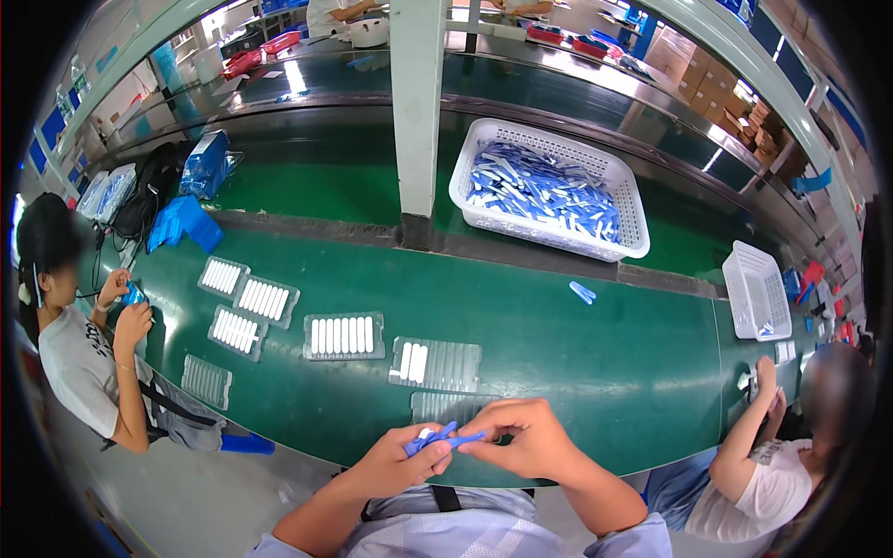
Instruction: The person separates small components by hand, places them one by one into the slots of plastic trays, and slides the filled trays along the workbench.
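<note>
My left hand (391, 465) is closed around several slim blue plastic pieces (430, 441), with a bit of white among them. The fingers of my right hand (532, 441) pinch the end of one blue piece that sticks out to the right. Just beyond my hands lies a clear tray (446, 407), partly hidden by them. Behind it, another clear slotted tray (456, 368) holds a few white oblong pieces (414, 361) at its left end. A clear tray full of white pieces (344, 337) lies further left.
A white basket (549, 238) heaped with blue and white pieces stands at the back. Two loose blue pieces (582, 292) lie before it. More filled trays (265, 299) are at left. Co-workers sit at left (88, 363) and right (772, 456); a second basket (758, 288) stands right.
</note>
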The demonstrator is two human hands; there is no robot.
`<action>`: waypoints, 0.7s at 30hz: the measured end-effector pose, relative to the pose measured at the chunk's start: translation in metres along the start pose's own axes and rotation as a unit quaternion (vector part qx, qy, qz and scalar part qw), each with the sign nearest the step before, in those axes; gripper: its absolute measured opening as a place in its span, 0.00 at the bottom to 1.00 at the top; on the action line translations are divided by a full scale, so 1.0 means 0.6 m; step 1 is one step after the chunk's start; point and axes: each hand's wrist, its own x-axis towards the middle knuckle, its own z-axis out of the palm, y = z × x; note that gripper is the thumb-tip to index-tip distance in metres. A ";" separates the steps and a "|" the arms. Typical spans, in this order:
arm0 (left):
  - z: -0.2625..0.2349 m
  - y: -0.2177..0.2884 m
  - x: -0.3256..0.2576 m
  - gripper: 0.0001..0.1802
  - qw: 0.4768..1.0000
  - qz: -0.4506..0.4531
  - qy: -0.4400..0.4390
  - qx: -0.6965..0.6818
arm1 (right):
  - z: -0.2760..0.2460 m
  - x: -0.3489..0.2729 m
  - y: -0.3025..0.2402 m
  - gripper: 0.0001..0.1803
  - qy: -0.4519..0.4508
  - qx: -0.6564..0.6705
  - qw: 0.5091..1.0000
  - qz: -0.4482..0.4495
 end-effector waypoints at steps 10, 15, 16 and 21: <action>-0.012 0.001 -0.001 0.12 0.998 -0.034 -0.011 -0.055 | 0.016 0.006 0.017 0.08 0.078 0.156 0.983 0.050; -0.037 -0.025 0.002 0.15 0.961 -0.063 -0.060 -0.261 | -0.002 0.004 -0.019 0.07 -0.031 0.035 0.997 -0.064; -0.041 -0.027 0.001 0.15 0.961 -0.064 -0.059 -0.262 | 0.000 0.005 -0.019 0.07 -0.032 0.036 0.997 -0.063; -0.039 -0.016 -0.008 0.18 0.984 -0.067 -0.073 -0.147 | 0.000 0.006 -0.019 0.08 0.005 -0.015 0.997 -0.070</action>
